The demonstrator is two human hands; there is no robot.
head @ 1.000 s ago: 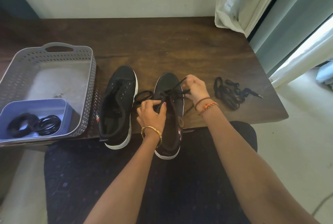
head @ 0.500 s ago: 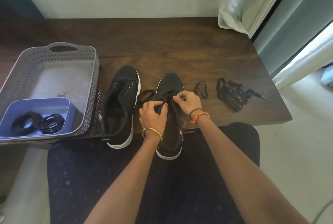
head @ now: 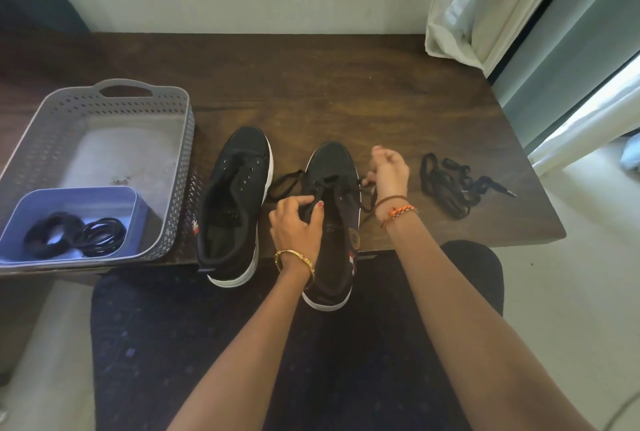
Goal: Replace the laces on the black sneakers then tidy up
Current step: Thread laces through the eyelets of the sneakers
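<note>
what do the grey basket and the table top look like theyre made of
Grey basket: looks like moulded plastic, matte, going by its regular perforated walls and cut-out handle. Table top: dark brown wood or a wood-look laminate, with visible grain streaks and a slight sheen; which of the two I cannot tell.

Left hand (head: 294,222) covers the laced sneaker's (head: 330,222) tongue and lower eyelets; right hand (head: 389,170) hides the lace (head: 323,184) end, grip unclear. Grey basket (head: 104,98) cut off at left edge; blue bin's (head: 79,193) black coils (head: 74,234) too small to identify.
</note>
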